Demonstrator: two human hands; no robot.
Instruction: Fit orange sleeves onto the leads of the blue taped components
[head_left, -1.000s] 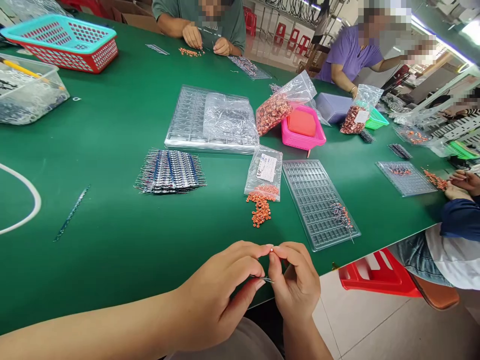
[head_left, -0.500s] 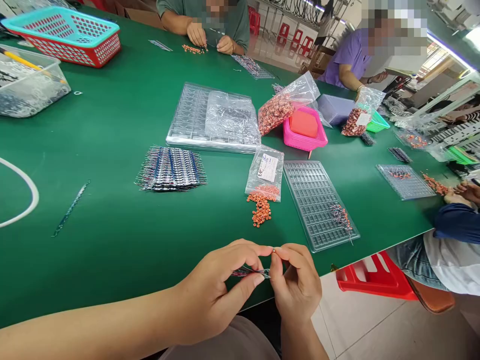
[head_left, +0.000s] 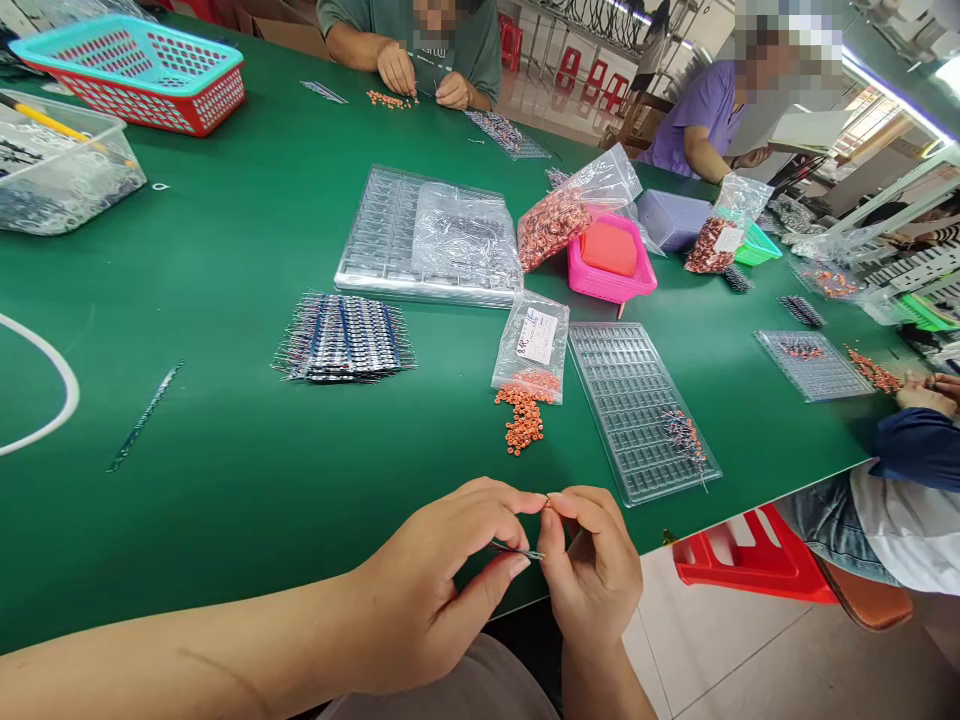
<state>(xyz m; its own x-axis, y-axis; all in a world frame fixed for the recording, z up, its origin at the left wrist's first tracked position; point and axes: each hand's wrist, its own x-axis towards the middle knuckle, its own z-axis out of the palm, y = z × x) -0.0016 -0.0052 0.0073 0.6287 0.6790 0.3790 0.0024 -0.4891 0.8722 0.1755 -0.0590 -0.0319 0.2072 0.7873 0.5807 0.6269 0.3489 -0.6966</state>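
Observation:
My left hand point(head_left: 435, 585) and my right hand point(head_left: 592, 570) meet at the near edge of the green table point(head_left: 225, 250). Between thumb and fingers the left hand pinches a thin wire-leaded component point(head_left: 517, 550). The right hand's fingertips are pinched together, with a tiny bead point(head_left: 550, 497) showing at their tips. Just beyond them lies a loose pile of small orange beads point(head_left: 523, 420) spilling from a clear labelled bag point(head_left: 532, 340). A clear compartment tray point(head_left: 637, 400) to the right holds a few finished pieces point(head_left: 684, 432). A bundle of taped components point(head_left: 341, 337) lies to the left.
Stacked clear trays under a plastic bag point(head_left: 427, 235), a pink basket point(head_left: 607, 265) and a bag of orange parts point(head_left: 559, 215) stand mid-table. A teal and red basket point(head_left: 135, 70) and clear tub point(head_left: 60, 175) sit far left. Other people work at the far and right sides. A red stool point(head_left: 750, 560) stands below.
Both hands stay pinched together at the table edge with only slight finger shifts. The view has drifted a little. A person at the far right lowered an arm.

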